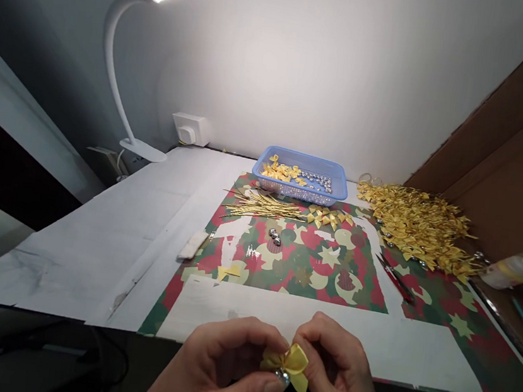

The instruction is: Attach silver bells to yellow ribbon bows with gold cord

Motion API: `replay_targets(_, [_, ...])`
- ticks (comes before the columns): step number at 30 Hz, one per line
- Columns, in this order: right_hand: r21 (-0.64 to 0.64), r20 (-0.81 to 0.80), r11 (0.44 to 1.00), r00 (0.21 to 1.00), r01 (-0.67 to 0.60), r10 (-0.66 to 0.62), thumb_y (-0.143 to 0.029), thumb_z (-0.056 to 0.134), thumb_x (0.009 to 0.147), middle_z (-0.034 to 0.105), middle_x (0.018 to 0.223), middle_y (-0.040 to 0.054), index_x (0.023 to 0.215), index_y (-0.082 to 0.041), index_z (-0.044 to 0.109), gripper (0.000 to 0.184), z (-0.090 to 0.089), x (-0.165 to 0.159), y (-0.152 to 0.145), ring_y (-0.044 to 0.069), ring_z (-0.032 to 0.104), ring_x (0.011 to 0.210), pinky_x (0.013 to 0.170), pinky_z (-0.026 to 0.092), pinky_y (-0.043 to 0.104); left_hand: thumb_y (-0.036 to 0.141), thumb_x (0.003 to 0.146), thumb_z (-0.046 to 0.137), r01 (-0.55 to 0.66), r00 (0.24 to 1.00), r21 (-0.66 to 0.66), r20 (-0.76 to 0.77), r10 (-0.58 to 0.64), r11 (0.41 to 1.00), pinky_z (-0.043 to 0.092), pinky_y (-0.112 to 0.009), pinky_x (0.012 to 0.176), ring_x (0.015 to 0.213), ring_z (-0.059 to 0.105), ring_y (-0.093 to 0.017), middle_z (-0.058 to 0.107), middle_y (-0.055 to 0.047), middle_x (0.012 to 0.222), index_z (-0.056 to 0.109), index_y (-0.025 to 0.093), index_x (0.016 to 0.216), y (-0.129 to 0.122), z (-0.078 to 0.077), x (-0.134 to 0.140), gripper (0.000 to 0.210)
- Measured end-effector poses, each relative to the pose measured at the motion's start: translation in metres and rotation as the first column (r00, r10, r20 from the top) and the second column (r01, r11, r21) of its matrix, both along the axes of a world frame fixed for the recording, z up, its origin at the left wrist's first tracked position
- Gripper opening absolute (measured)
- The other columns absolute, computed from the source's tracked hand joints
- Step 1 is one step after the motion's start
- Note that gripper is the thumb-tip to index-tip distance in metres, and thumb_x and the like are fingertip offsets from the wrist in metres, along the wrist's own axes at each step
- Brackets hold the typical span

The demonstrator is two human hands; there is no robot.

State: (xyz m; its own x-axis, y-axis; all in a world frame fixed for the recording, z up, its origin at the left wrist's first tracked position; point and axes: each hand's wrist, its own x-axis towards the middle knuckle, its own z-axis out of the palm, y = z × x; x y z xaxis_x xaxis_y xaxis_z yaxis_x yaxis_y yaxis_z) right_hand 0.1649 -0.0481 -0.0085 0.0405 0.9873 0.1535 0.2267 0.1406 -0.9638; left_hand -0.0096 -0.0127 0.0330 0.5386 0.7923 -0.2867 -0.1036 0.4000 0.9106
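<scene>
Just over the table's front edge, both hands hold one yellow ribbon bow (297, 361) with a small silver bell (284, 375) at its middle. My left hand (231, 364) pinches the bow's left side, its thumb against the bell. Thumb and fingers of my right hand (333, 370) are closed on the bow's right loop. The fingertips partly hide the bow's back. Beyond the hands, two or three silver bells (275, 237) rest on the patterned paper. Behind them lie a bundle of gold twist ties (263, 206) and a group of loose yellow bows (328, 217).
A blue plastic basket (300, 191) with bows and silver beads stands against the wall. To the right are a heap of finished yellow bows (422, 225), scissors (397, 279) and a glue bottle (519, 269). A white lamp (143, 148) stands back left. One yellow piece (228, 272) lies nearer.
</scene>
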Motion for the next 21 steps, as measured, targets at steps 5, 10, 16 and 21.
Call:
replay_targets(5, [0.145,0.097,0.987,0.991,0.073,-0.087,-0.022,0.051,0.091,0.042,0.063,-0.0045,0.069,-0.02,0.054,0.022,-0.006,-0.011,0.0,0.009,0.041,0.054,0.05,0.027,0.024,0.016,0.08,0.075,0.03,0.999,0.07,0.019,-0.031,0.997,0.05,-0.026,0.076,0.082,0.065,-0.018,0.074,-0.001,0.085,0.078,0.022,0.089,0.002,0.0,0.002,0.011])
replay_targets(10, [0.289,0.208,0.952,0.964,0.102,-0.166,-0.016,0.047,0.091,0.039,0.064,-0.0048,0.072,-0.019,0.053,0.02,-0.011,-0.013,0.001,0.008,0.039,0.053,0.05,0.026,0.024,0.01,0.079,0.071,0.097,0.995,0.187,-0.013,-0.097,0.978,0.048,-0.021,0.07,0.075,0.062,-0.014,0.072,0.0,0.081,0.08,0.021,0.086,0.006,-0.002,0.002,0.016])
replay_targets(16, [0.4,0.309,0.906,0.91,0.14,-0.277,-0.009,0.044,0.092,0.037,0.066,-0.0043,0.075,-0.02,0.05,0.022,-0.015,-0.018,0.004,0.01,0.039,0.054,0.05,0.026,0.024,0.012,0.08,0.071,0.2,0.979,0.2,-0.09,-0.185,0.959,0.046,-0.022,0.067,0.072,0.058,-0.014,0.067,0.001,0.077,0.076,0.019,0.081,0.012,-0.004,-0.002,0.009])
replay_targets(21, [0.176,0.253,0.977,0.954,0.116,-0.159,-0.022,0.048,0.097,0.046,0.065,-0.0026,0.076,-0.02,0.058,0.023,-0.016,-0.004,0.008,0.011,0.047,0.059,0.053,0.034,0.023,0.014,0.079,0.072,0.203,0.975,0.176,-0.125,-0.182,0.963,0.045,-0.021,0.063,0.067,0.056,-0.013,0.063,0.003,0.071,0.074,0.019,0.08,0.012,-0.007,-0.005,0.006])
